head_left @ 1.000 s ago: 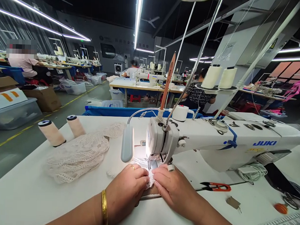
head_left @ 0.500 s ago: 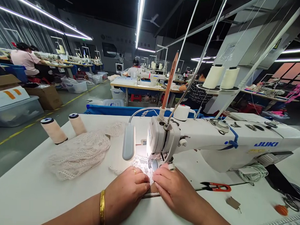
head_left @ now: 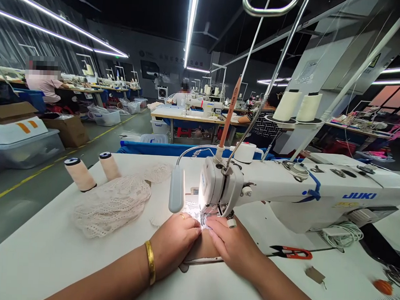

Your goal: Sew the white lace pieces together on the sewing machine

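My left hand (head_left: pixel 173 245) and my right hand (head_left: pixel 231 243) lie side by side on the table, fingers pressed together on a small strip of white lace (head_left: pixel 199 219) right under the needle of the white JUKI sewing machine (head_left: pixel 293 188). The left wrist wears a gold bangle, a ring shows on one finger. The machine's lamp (head_left: pixel 176 195) lights the lace. Most of the lace piece is hidden under my fingers.
A heap of cream lace (head_left: pixel 111 206) and two thread cones (head_left: pixel 79 174) lie at the left of the white table (head_left: pixel 35 258). Red thread snips (head_left: pixel 291 253) and a small tag (head_left: pixel 313 274) rest at the right. Other people sit at machines behind.
Both hands have slid forward toward the needle with the lace, which now shows less between the fingers. The camera has shifted slightly.
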A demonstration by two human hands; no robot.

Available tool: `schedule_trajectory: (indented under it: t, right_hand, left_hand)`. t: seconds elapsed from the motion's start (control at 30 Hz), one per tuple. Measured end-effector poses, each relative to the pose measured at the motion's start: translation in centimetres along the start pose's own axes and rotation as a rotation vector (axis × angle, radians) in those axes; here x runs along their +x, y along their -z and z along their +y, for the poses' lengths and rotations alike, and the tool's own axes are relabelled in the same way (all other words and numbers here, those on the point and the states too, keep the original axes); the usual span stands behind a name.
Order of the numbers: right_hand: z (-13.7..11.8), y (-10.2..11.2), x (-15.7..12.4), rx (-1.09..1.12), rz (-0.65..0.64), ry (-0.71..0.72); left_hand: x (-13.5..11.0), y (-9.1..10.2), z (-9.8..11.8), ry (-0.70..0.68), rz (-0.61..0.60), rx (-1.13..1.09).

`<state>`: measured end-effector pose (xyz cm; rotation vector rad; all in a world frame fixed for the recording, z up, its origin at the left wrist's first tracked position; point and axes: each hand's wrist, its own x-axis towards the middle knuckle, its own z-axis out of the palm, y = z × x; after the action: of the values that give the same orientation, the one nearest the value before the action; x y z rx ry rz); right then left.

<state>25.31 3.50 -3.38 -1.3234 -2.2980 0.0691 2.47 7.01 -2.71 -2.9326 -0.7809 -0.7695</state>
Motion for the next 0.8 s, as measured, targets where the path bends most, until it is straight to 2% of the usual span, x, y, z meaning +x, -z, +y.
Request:
schedule_trajectory:
  t: [0.17,0.3,0.47,0.53,0.7,0.8]
  right_hand:
    - [-0.3,0.4,0.8,0.039,-0.025,-0.035]
    - [-0.5,0.3,0.8,0.032,0.018,-0.057]
    - [-0.5,-0.1,0.5,0.066,0.042,-0.056]
    - [-0.4,-0.4,0.3,0.061,0.041,-0.059]
    - [0.3,-1.8,-0.2,0.039,0.109,-0.02]
    - [1.3,-2.5,-0.4,0.003,0.165,0.04]
  left_hand:
    - [0.4,-0.6,-0.4,0.029,0.006,0.039]
    - [0.4,-1.0,-0.6,0.068,0.023,0.014]
    - [0.7,-0.9,-0.7,0.291,-0.109,-0.173]
    - [1.0,-0.8,-0.5,0.373,-0.124,-0.22]
    - [2.3,-0.3,-0.5,0.555,-0.012,-0.341]
    - [3.2,0.9,-2.7,0.742,0.146,-0.47]
